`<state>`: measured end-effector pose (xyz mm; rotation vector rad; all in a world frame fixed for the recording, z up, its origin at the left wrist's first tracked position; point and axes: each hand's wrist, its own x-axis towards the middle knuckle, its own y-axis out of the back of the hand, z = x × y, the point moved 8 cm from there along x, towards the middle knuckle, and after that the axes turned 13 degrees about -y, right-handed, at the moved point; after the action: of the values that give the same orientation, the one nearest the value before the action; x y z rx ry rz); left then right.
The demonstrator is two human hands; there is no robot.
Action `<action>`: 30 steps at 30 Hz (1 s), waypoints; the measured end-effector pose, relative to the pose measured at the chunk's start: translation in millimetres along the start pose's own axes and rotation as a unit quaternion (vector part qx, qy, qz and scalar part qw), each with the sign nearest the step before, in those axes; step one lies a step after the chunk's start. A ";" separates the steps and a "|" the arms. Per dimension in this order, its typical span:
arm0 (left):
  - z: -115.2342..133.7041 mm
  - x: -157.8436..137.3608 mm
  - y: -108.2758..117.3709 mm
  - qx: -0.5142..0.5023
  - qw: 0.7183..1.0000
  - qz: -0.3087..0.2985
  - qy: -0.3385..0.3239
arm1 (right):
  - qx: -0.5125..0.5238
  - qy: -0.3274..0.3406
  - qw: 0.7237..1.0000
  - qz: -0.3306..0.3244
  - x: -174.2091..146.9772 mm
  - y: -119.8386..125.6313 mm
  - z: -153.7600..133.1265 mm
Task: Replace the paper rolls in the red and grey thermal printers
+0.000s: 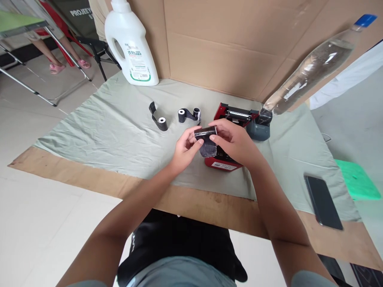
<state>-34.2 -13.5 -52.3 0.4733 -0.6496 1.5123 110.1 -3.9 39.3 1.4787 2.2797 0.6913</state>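
Note:
A shiny black ribbon roll (206,132) lies level between my hands, with a loose black flap hanging from it. My left hand (186,149) is closed on its left end, the thumb at the lower edge. On the right end, my right hand (235,139) grips it between thumb and fingers. Just beneath and behind them stands a red and black label printer (224,164) with its top raised, partly hidden by my right hand. Left of the printer, a pair of joined black ribbon rolls (181,115) and another roll with a curled tail (162,124) rest on the cloth.
A white detergent bottle (134,48) stands at the back left against a cardboard wall (215,52). A clear bottle with a blue cap (314,67) leans at the right, near a dark grey device (259,132). A phone (323,201) lies near the front right edge.

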 end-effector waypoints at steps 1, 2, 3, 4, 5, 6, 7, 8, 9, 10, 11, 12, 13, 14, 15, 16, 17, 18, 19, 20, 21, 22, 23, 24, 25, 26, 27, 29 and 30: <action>-0.6 0.5 0.4 -0.002 1.000 -0.001 0.002 | 0.000 0.002 1.000 0.001 0.1 -0.5 0.2; -1.8 0.8 1.0 -0.004 1.000 0.000 0.008 | -0.005 0.004 1.000 0.002 0.2 -1.3 0.3; -3.1 0.8 1.8 -0.007 1.000 0.003 0.017 | -0.012 0.004 1.000 0.001 0.3 -2.7 0.4; -4.2 0.8 2.8 -0.008 1.000 0.007 0.026 | -0.016 0.003 1.000 -0.001 0.4 -4.3 0.7; -4.6 0.8 3.8 -0.007 0.999 0.012 0.030 | -0.015 0.001 1.000 -0.004 0.6 -6.1 1.3; -4.3 0.9 4.3 -0.005 0.999 0.015 0.029 | -0.008 -0.004 1.000 -0.006 0.8 -7.8 2.3; -3.5 1.2 4.2 -0.003 1.000 0.015 0.023 | 0.001 -0.009 1.000 -0.008 1.0 -9.2 3.4; -2.7 1.5 3.5 -0.001 1.000 0.012 0.014 | 0.009 -0.014 1.000 -0.008 1.0 -10.5 4.4; -2.4 1.7 2.3 -0.001 1.000 0.008 0.005 | 0.014 -0.015 1.000 -0.005 0.9 -11.1 4.9; -2.8 1.7 1.0 -0.004 1.000 0.005 -0.003 | 0.013 -0.014 1.000 -0.001 0.5 -11.2 4.6; -4.5 1.6 0.1 -0.007 1.000 0.005 -0.006 | 0.008 -0.010 1.000 0.008 0.0 -10.5 3.3; -7.3 1.4 -0.2 -0.011 1.000 0.008 -0.004 | -0.003 -0.006 1.000 0.021 -0.4 -8.7 1.1; -11.0 1.2 0.4 -0.012 1.000 0.016 0.003 | -0.020 -0.002 0.999 0.039 -0.4 -6.1 -1.9; -15.4 0.8 1.6 -0.011 0.999 0.026 0.016 | -0.041 0.001 0.997 0.062 0.4 -2.7 -5.9; -20.1 0.3 3.0 -0.004 0.999 0.035 0.034 | -0.067 0.003 0.994 0.088 2.3 0.8 -10.8; -24.5 -0.5 4.3 0.006 0.998 0.041 0.054 | -0.095 0.006 0.989 0.111 5.9 3.4 -16.5; -27.8 -1.2 5.3 0.020 0.996 0.043 0.071 | -0.125 0.009 0.984 0.127 11.7 4.1 -22.4; -29.3 -1.8 5.1 0.034 0.995 0.037 0.082 | -0.154 0.011 0.979 0.133 20.0 2.3 -28.0; -28.9 -2.1 3.7 0.050 0.995 0.022 0.083 | -0.182 0.013 0.975 0.129 30.6 -2.4 -32.9; -26.6 -2.1 0.6 0.066 0.995 -0.003 0.074 | -0.211 0.013 0.970 0.117 43.2 -9.7 -36.5; -22.7 -2.3 -3.8 0.081 0.995 -0.035 0.054 | -0.240 0.012 0.965 0.100 57.0 -19.3 -38.4; -17.8 -2.9 -9.3 0.096 0.992 -0.072 0.026 | -0.271 0.009 0.959 0.082 71.1 -30.7 -38.9; -12.6 -4.1 -15.2 0.110 0.988 -0.110 -0.004 | -0.304 0.004 0.951 0.062 84.8 -43.5 -37.9; -8.1 -5.9 -20.4 0.123 0.981 -0.143 -0.033 | -0.338 -0.002 0.940 0.041 97.4 -57.3 -35.3; -4.8 -7.6 -23.9 0.135 0.975 -0.167 -0.057 | -0.370 -0.009 0.929 0.019 108.2 -71.3 -31.6; -2.9 -8.9 -26.0 0.146 0.970 -0.182 -0.074 | -0.398 -0.016 0.917 -0.003 117.0 -85.1 -27.2; -2.1 -9.4 -26.5 0.156 0.966 -0.189 -0.086 | -0.422 -0.022 0.906 -0.026 123.6 -98.0 -22.5; -2.1 -8.2 -23.7 0.174 0.963 -0.179 -0.105 | -0.449 -0.032 0.891 -0.060 131.3 -117.8 -13.5; -2.2 -7.0 -21.5 0.182 0.962 -0.170 -0.114 | -0.453 -0.035 0.888 -0.071 133.2 -124.2 -9.9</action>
<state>-12.2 -17.8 -56.2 1.0006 -0.4351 1.2573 -42.1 73.5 -24.9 0.8405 1.5775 1.3695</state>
